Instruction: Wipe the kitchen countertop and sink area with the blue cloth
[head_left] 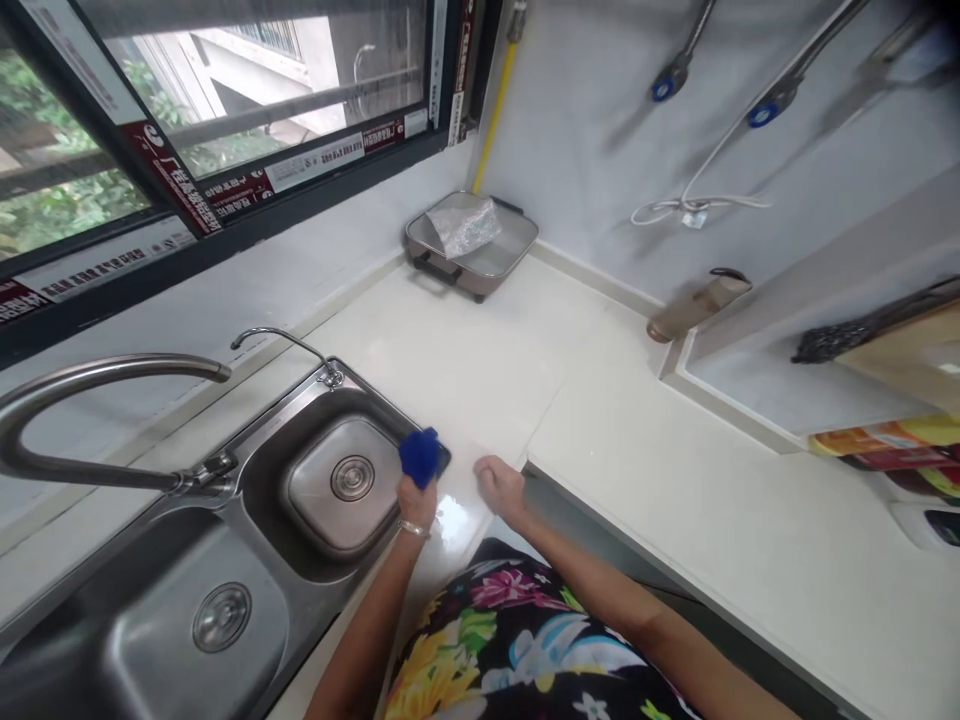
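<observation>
My left hand, with a bracelet at its wrist, is closed around a bunched blue cloth at the right rim of the sink. A small dark flat object shows just beside the cloth; its kind is unclear. My right hand is curled into a fist near the inner corner of the white countertop, and nothing shows in it. Left of the cloth lies the steel double-bowl sink. Between my hands the counter has a bright, glossy patch.
A large curved faucet and a thin small faucet rise behind the sink. In the back corner stands a square electric pan with bubble wrap on it. A brown bottle-like object and colourful packages are at the right.
</observation>
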